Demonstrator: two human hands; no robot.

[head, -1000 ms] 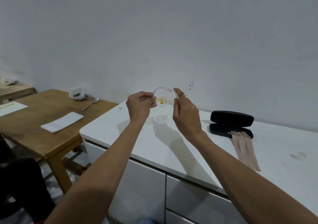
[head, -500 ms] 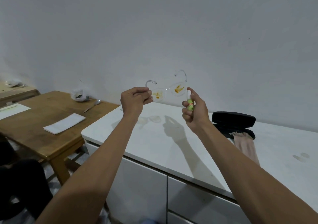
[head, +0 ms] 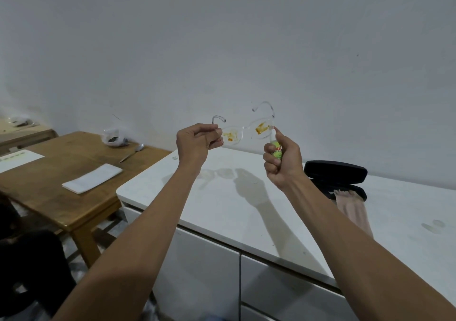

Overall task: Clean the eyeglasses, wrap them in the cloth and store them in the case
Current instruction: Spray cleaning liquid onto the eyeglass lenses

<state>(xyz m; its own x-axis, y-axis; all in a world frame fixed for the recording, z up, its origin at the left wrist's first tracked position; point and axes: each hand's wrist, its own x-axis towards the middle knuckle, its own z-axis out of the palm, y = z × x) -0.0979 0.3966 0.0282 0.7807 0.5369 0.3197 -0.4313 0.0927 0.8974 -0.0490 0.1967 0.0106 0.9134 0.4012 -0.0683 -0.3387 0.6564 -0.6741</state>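
Since half a second ago the eyeglasses [head: 246,129] have barely shifted: they stay raised in the air with both lenses turned toward the wearer of the camera, while the spray bottle [head: 276,151] has crept closer under the right lens.

Both lenses carry orange-brown smears, and holding the frame up at arm's length, open and level, puts those smears where the nozzle can reach them. The left hand [head: 196,143] pinches the frame at its left end, at 9 o'clock of the glasses, its fingers [head: 217,139] curled round the hinge area; that leaves both lens faces uncovered. The right hand [head: 282,162] is wrapped round the small green-labelled bottle at 5 o'clock of the right lens, forefinger up at the top as if set to press. My guess is that the cleaning step is only starting.

On the white tabletop [head: 222,209] below, a black case [head: 336,177] lies open at 3 o'clock of the hands, lid up, ready to receive the glasses later. A pinkish cloth [head: 352,209] trails out of it toward the near edge, within reach for wiping and wrapping. At 9 o'clock, well apart, stands a wooden table [head: 49,167] with a folded white napkin [head: 92,178] and a spoon [head: 132,152].
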